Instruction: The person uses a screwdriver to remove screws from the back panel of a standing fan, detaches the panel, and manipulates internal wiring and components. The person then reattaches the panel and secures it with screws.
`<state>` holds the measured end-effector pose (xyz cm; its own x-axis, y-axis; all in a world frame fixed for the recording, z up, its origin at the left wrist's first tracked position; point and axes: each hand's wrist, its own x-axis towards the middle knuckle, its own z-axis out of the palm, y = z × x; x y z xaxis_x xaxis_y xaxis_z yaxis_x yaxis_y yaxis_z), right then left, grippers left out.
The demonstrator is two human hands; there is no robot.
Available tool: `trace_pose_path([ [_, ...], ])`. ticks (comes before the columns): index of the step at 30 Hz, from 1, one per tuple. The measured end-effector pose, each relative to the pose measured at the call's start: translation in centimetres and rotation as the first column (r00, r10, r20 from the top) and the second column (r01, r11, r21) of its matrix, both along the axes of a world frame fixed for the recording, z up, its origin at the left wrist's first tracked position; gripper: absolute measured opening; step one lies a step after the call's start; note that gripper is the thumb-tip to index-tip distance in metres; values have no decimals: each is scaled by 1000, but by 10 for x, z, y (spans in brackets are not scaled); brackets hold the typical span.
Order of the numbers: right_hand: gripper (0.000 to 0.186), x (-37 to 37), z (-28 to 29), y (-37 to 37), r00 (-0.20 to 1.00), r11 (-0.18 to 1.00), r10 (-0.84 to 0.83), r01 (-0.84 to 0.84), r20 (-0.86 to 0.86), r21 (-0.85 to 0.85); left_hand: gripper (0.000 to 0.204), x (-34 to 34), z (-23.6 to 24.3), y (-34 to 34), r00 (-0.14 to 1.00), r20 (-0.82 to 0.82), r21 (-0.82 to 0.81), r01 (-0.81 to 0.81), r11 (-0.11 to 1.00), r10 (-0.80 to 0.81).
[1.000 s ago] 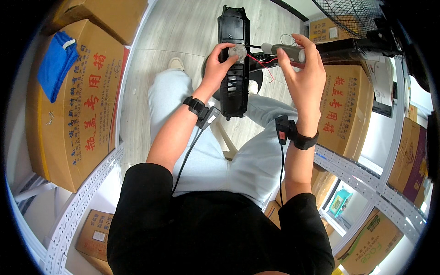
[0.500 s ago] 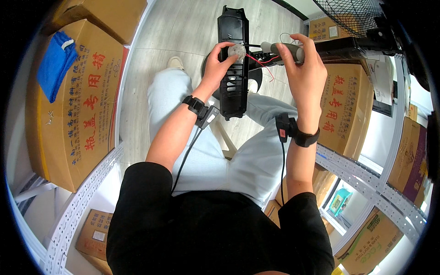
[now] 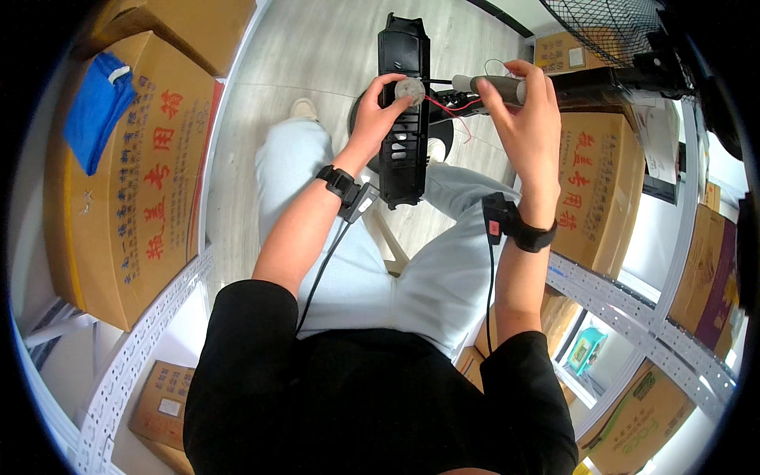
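Observation:
A long black plastic housing with slots stands lengthwise in front of me, above my legs. My left hand grips a round, pale grey part on the housing, thumb over its face; red wires trail rightward from that part. My right hand is closed on a grey cylindrical screwdriver, held level. Its long thin black shaft points left and reaches the housing near the round part; whether the tip touches a screw I cannot tell. A thin looped wire rises behind the screwdriver.
A black tube and wire-mesh basket are at upper right. Metal shelving holds cardboard boxes on both sides, with a blue cloth on the left one. My knees flank the housing over the pale floor.
The housing sits very slightly lower in the picture. My right wrist has shifted a little up and rightward, and the screwdriver has turned slightly. Both grips look the same.

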<state>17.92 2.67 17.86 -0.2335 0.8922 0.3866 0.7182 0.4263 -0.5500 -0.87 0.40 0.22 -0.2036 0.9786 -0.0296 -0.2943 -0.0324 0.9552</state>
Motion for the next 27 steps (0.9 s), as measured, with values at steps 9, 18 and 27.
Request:
trace_pose_path([
  [9,39,-1,2,1,985,994,-110,107,131,26,40,-1,-2,1,1000,8,-2,5,1000,-5],
  [18,44,-2,8,0,985,986,-105,121,140,-112,41,-2,-7,2,999,-43,28,10,1000,-9],
  [27,41,4,2,-5,998,1000,17,-17,53,5,42,-2,-2,1,1000,14,0,19,1000,-19],
])
